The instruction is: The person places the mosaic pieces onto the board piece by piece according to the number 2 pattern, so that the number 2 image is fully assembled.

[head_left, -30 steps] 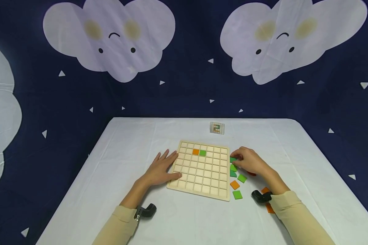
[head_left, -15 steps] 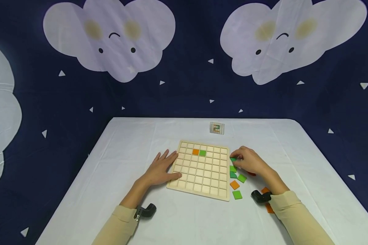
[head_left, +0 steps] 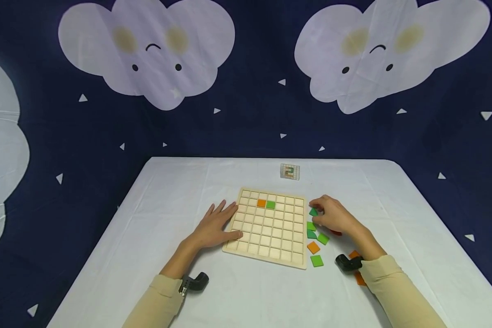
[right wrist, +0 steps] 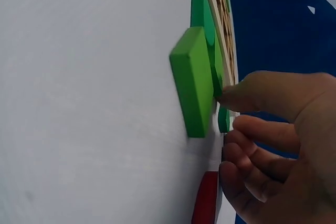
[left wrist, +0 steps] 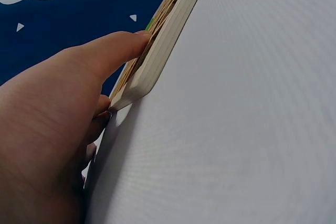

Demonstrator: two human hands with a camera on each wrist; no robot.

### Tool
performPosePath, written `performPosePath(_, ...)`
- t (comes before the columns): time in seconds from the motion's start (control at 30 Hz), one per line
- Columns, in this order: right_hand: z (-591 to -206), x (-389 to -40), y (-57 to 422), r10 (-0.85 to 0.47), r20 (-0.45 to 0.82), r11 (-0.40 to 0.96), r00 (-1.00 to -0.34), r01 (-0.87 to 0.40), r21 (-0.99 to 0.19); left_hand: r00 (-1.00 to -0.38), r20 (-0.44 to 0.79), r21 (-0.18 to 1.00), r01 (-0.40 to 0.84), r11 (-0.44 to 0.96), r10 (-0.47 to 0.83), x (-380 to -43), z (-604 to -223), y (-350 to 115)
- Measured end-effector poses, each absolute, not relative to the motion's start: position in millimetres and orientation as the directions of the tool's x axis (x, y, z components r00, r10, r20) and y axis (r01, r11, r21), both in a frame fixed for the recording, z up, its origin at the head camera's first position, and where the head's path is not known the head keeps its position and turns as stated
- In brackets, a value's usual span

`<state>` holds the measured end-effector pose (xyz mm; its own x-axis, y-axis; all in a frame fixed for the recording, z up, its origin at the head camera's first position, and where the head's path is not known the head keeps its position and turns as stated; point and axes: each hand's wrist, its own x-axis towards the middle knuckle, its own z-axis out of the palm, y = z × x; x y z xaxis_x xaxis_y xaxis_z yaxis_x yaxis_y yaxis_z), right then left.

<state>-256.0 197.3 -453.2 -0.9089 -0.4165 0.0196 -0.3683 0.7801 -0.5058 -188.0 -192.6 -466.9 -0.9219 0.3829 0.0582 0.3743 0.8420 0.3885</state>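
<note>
My left hand [head_left: 215, 228] lies spread at the left side of a pale wooden grid board [head_left: 266, 258]. Its thumb rests over the rim, seen close up in the left wrist view. Two square tiles sit in the board's upper cells, one orange [head_left: 261, 203] and one green [head_left: 271, 205]. Just beyond the board's right edge, my right hand [head_left: 332, 215] has thumb and fingers bent about a small dark green tile [head_left: 313, 212], partly hidden by them. Below that hand lie a light green tile [head_left: 311, 226] and a dark green tile with a curved edge [head_left: 311, 234].
More tiles are scattered right of the board: light green ones [head_left: 323, 238] [head_left: 317, 261], an orange one [head_left: 313, 247], and orange ones by the right wrist [head_left: 361, 279]. A red piece [right wrist: 206, 199] lies under the right hand. A small card showing a "2" [head_left: 289, 171] stands behind the board.
The dark green tile at my right fingers has shifted and turned slightly, away from the board's edge, with the fingertips moving a little right. My left hand and the board stay put.
</note>
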Motion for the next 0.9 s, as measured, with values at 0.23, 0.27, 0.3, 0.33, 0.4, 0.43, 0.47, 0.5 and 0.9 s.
performPosePath(0.23, -453.6, -257.7, 196.8, -0.387, 0.006, 0.793, -0.922, -0.336, -0.508, -0.923, 0.046, 0.375, 0.37, 0.85, 0.382, -188.0, -468.3, -193.5)
performPosePath(0.27, -453.6, -257.9, 196.8, -0.392, 0.01, 0.789, -0.92, -0.342, -0.511, -0.923, 0.048, 0.375, 0.372, 0.849, 0.383, -187.9, -468.3, -193.6)
performPosePath(0.3, -453.6, -258.1, 196.7, -0.396, 0.014, 0.785, -0.918, -0.347, -0.513, -0.922, 0.05, 0.376, 0.373, 0.848, 0.383, -187.8, -468.2, -193.6)
performPosePath(0.33, -453.8, -258.3, 196.6, -0.398, 0.018, 0.783, -0.917, -0.35, -0.514, -0.922, 0.052, 0.373, 0.375, 0.849, 0.384, -187.8, -468.1, -193.6)
performPosePath(0.4, -453.6, -258.2, 196.3, -0.403, 0.026, 0.778, -0.915, -0.357, -0.516, -0.921, 0.053, 0.371, 0.376, 0.849, 0.385, -187.8, -467.7, -193.8)
performPosePath(0.43, -453.7, -258.0, 196.2, -0.406, 0.029, 0.776, -0.913, -0.361, -0.517, -0.921, 0.052, 0.371, 0.377, 0.849, 0.386, -187.8, -467.7, -193.7)
performPosePath(0.47, -453.6, -257.8, 196.2, -0.409, 0.032, 0.774, -0.912, -0.365, -0.518, -0.921, 0.051, 0.369, 0.377, 0.849, 0.387, -187.8, -467.7, -193.7)
performPosePath(0.5, -453.4, -257.7, 195.9, -0.409, 0.035, 0.772, -0.912, -0.366, -0.519, -0.921, 0.049, 0.369, 0.377, 0.85, 0.387, -187.8, -467.4, -193.6)
performPosePath(0.9, -445.2, -259.8, 183.8, -0.423, 0.089, 0.73, -0.902, -0.397, -0.557, -0.923, 0.044, 0.383, 0.37, 0.847, 0.383, -187.3, -465.8, -193.5)
